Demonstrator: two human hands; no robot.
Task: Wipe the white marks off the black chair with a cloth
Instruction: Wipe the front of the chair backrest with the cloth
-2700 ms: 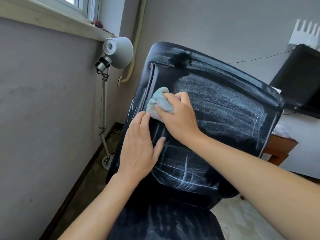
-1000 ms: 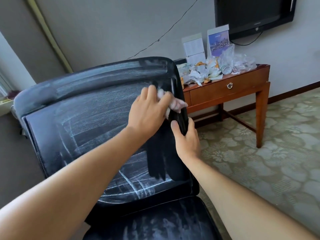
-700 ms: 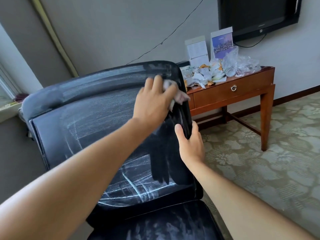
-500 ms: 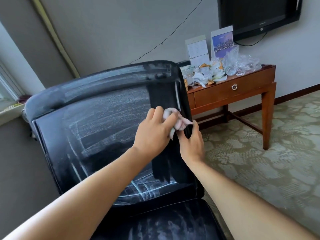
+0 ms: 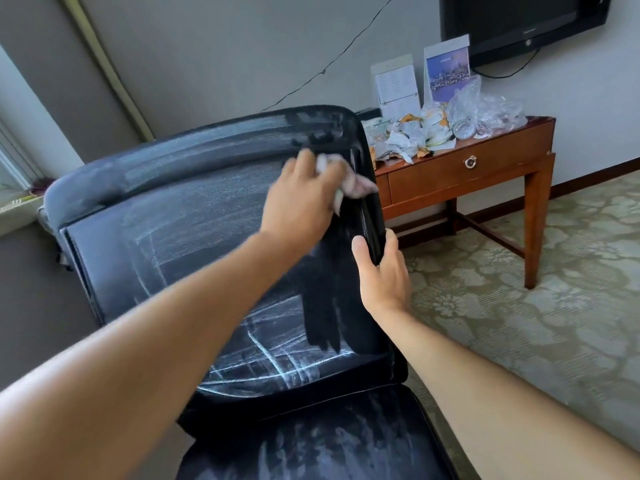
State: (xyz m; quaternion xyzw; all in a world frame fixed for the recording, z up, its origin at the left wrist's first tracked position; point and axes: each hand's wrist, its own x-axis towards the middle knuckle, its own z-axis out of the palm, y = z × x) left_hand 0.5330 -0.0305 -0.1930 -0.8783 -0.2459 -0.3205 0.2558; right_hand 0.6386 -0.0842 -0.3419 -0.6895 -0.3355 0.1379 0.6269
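Note:
The black chair (image 5: 194, 244) faces me, its backrest smeared with white chalky marks (image 5: 277, 358), thickest as crossed lines near the bottom. A clean black strip (image 5: 322, 306) runs down the right side. My left hand (image 5: 301, 199) is blurred and presses a pale crumpled cloth (image 5: 356, 185) against the upper right corner of the backrest. My right hand (image 5: 384, 275) grips the backrest's right edge, thumb in front and fingers behind. The seat (image 5: 311, 452) below also carries white smudges.
A wooden side table (image 5: 450, 174) with a drawer stands close behind the chair's right side, piled with crumpled paper and plastic (image 5: 433, 129). A dark TV (image 5: 512, 22) hangs on the wall above it. Patterned carpet (image 5: 519, 323) spreads to the right; a window sill (image 5: 17, 209) is at left.
My left hand with the cloth has swept up from the middle of the right side to the upper right corner. Since the earliest frame, the cloth has changed hands and I face the chair's right side.

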